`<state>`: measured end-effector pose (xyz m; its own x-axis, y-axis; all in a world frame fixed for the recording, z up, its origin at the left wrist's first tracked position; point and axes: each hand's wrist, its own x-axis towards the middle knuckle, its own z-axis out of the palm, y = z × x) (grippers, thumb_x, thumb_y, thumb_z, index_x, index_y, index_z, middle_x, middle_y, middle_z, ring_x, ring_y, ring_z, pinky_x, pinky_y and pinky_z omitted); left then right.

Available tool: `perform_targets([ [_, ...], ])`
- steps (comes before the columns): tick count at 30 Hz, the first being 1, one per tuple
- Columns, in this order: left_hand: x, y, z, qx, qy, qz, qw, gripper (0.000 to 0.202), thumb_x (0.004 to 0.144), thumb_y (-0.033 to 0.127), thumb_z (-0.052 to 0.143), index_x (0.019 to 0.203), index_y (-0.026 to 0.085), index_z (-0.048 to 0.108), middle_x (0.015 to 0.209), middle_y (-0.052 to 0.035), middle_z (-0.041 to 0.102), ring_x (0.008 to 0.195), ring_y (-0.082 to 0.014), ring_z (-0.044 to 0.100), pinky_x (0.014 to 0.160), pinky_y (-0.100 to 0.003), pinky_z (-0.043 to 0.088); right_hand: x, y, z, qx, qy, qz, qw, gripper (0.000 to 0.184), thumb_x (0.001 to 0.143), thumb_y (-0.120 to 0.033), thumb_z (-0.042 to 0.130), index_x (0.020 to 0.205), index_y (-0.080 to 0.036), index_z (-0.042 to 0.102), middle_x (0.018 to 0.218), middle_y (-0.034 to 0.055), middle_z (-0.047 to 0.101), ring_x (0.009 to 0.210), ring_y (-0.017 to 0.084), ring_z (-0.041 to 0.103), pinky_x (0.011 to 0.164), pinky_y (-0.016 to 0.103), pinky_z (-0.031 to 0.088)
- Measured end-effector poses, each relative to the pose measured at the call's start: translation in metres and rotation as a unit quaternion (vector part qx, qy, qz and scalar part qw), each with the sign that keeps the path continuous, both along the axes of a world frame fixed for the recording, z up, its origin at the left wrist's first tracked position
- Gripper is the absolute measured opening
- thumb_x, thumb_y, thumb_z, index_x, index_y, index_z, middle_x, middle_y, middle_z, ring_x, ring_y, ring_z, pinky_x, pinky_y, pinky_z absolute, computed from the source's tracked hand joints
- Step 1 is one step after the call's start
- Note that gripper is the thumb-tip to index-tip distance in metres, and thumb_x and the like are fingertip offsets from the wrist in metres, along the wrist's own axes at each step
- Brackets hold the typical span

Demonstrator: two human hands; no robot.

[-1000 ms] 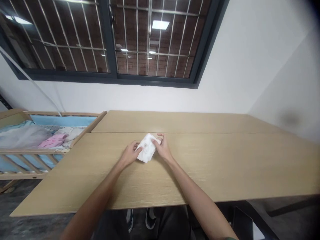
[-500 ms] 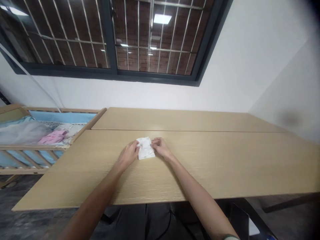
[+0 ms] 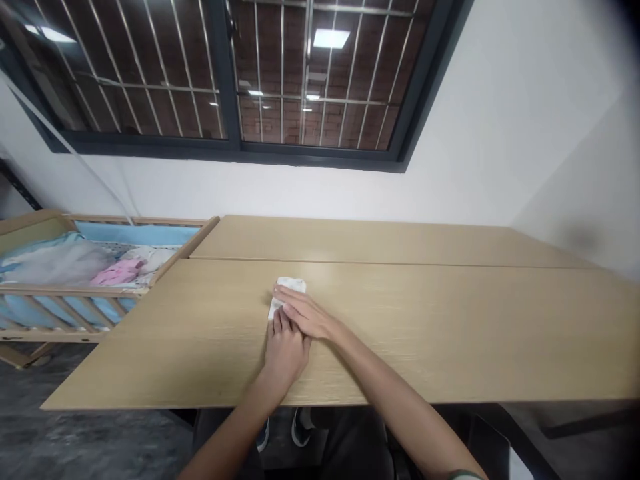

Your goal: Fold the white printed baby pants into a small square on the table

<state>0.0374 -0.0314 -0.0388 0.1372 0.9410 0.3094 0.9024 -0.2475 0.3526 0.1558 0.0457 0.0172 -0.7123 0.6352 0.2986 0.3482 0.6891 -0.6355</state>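
The right hand [image 3: 307,317] lies flat, fingers outstretched, across the white cloth [image 3: 294,285] on the table [image 3: 425,327]. The left hand [image 3: 287,350] meets its near edge; whether it grips, I cannot tell. Left of both, the crib [image 3: 75,291] holds pink fabric [image 3: 119,272] and pale bedding [image 3: 63,262].

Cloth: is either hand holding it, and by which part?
No grip shows: the right hand lies flat across the cloth, the left hand at its near end.
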Motion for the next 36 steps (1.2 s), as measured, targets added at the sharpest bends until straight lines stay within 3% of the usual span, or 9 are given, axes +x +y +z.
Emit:
perform_targets([
  [5,0.011,-0.007,-0.006,0.008,0.018,0.017,1.0,0.067,0.096,0.041,0.043,0.142,-0.008,0.049,0.143,-0.0401,0.046,0.139,-0.0531,0.038,0.108,-0.064,0.036,-0.003,0.01,-0.011,-0.044,-0.066,0.073,0.994,0.05,0.107,-0.056,0.028,0.149,-0.04,0.05,0.158,-0.0049,0.043,0.152,0.021,0.031,0.128,0.046,0.015],
  [10,0.006,-0.007,0.009,-0.002,0.046,0.031,0.998,0.062,0.097,0.043,0.047,0.142,0.001,0.052,0.143,-0.0359,0.049,0.133,-0.0478,0.047,0.103,-0.06,0.042,0.015,0.058,-0.023,0.003,-0.139,-0.024,0.99,0.057,0.105,-0.057,0.033,0.156,-0.032,0.042,0.166,0.0004,0.028,0.156,0.025,0.018,0.128,0.049,0.009],
  [14,0.003,-0.013,0.031,-0.023,0.074,0.036,0.996,0.056,0.097,0.04,0.052,0.143,0.007,0.051,0.143,-0.0313,0.051,0.132,-0.0419,0.051,0.102,-0.055,0.045,0.022,0.074,-0.03,0.027,-0.131,-0.09,0.987,0.062,0.105,-0.056,0.027,0.158,-0.025,0.037,0.166,0.0063,0.028,0.155,0.025,0.022,0.127,0.048,0.015],
  [18,-0.013,-0.007,0.05,-0.041,0.055,0.022,0.997,0.041,0.1,0.04,0.048,0.132,0.017,0.058,0.132,-0.0153,0.064,0.123,-0.0285,0.058,0.103,-0.042,0.046,0.024,0.075,-0.038,0.088,-0.074,-0.128,0.985,0.068,0.102,-0.058,0.037,0.158,-0.02,0.034,0.161,0.0142,0.037,0.15,0.03,0.033,0.123,0.049,0.025],
  [20,-0.025,0.002,0.054,-0.046,0.05,0.052,0.996,0.035,0.101,0.043,0.046,0.123,0.021,0.062,0.124,-0.0104,0.067,0.118,-0.025,0.059,0.102,-0.038,0.045,0.025,0.076,-0.04,0.108,-0.039,-0.137,0.984,0.067,0.099,-0.056,0.044,0.154,-0.017,0.041,0.152,0.0176,0.047,0.143,0.031,0.041,0.119,0.049,0.032],
  [23,-0.04,0.017,0.051,-0.057,0.052,0.129,0.989,0.042,0.102,0.047,0.042,0.118,0.014,0.062,0.121,-0.0178,0.066,0.118,-0.0314,0.059,0.1,-0.044,0.046,0.024,0.077,-0.04,0.119,-0.003,-0.142,0.983,0.054,0.096,-0.051,0.051,0.137,-0.016,0.057,0.135,0.0173,0.055,0.129,0.031,0.051,0.112,0.045,0.039],
  [26,-0.044,0.029,0.046,-0.08,0.057,0.163,0.982,0.051,0.101,0.052,0.041,0.114,0.008,0.062,0.114,-0.0225,0.067,0.111,-0.0355,0.063,0.094,-0.047,0.047,0.022,0.074,-0.038,0.123,0.0,-0.161,0.979,0.043,0.091,-0.046,0.057,0.122,-0.017,0.067,0.123,0.0153,0.058,0.119,0.031,0.053,0.107,0.045,0.041],
  [32,-0.039,0.032,0.047,-0.117,0.066,0.131,0.982,0.039,0.103,0.042,0.039,0.113,0.012,0.062,0.112,-0.0166,0.071,0.104,-0.0287,0.068,0.088,-0.038,0.048,0.01,0.057,-0.03,0.077,-0.021,-0.237,0.968,0.032,0.084,-0.04,0.063,0.108,-0.019,0.065,0.111,0.0111,0.066,0.109,0.03,0.055,0.095,0.045,0.036],
  [36,-0.055,0.001,0.058,-0.129,0.066,0.095,0.985,0.029,0.102,0.037,0.042,0.111,0.016,0.06,0.111,-0.0131,0.072,0.104,-0.0263,0.068,0.086,-0.034,0.046,-0.011,0.028,-0.016,0.019,-0.042,-0.237,0.97,0.024,0.084,-0.04,0.066,0.092,-0.017,0.065,0.09,0.0073,0.069,0.09,0.024,0.059,0.084,0.036,0.035],
])
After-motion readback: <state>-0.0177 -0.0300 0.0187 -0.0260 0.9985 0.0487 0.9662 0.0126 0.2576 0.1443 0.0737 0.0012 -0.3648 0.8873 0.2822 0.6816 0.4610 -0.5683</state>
